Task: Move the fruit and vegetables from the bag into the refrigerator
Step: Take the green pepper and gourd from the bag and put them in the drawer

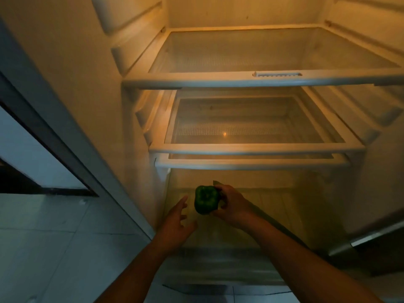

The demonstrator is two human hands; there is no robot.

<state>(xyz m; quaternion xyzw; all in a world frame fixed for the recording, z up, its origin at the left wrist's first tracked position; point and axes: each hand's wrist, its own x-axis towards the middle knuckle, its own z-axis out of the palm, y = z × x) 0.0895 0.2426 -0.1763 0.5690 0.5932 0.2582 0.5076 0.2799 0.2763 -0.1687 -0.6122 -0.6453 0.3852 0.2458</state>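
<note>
Both my bare forearms reach forward from the bottom of the view, over a pale tiled floor (43,237) and into the open refrigerator (98,84). My left hand (175,224) is nearest, spread wide with the fingers apart and nothing in it; its fingertips stop just short of the green bell pepper (206,200) without touching it. My right hand (231,206) is wrapped around the right side of that pepper, fingers curled over the top edge and thumb beneath, so the grip is closed on the vegetable. The pepper sits between my two hands, held in the air in the lowest compartment of the refrigerator, above the clear crisper drawer (251,215) whose floor shows through below it. I cannot tell whether the pepper touches the drawer.

Beyond my hands, a white-framed glass shelf (251,165) covers the drawer, and a second glass shelf (255,148) lies just above it. Farther up, a third, wider glass shelf (240,80) spans the cabinet, with a small ribbed slider (277,74) set in its front rail. Warm yellow light fills the interior, and moulded ribs run along both side walls. The bag is out of view.
</note>
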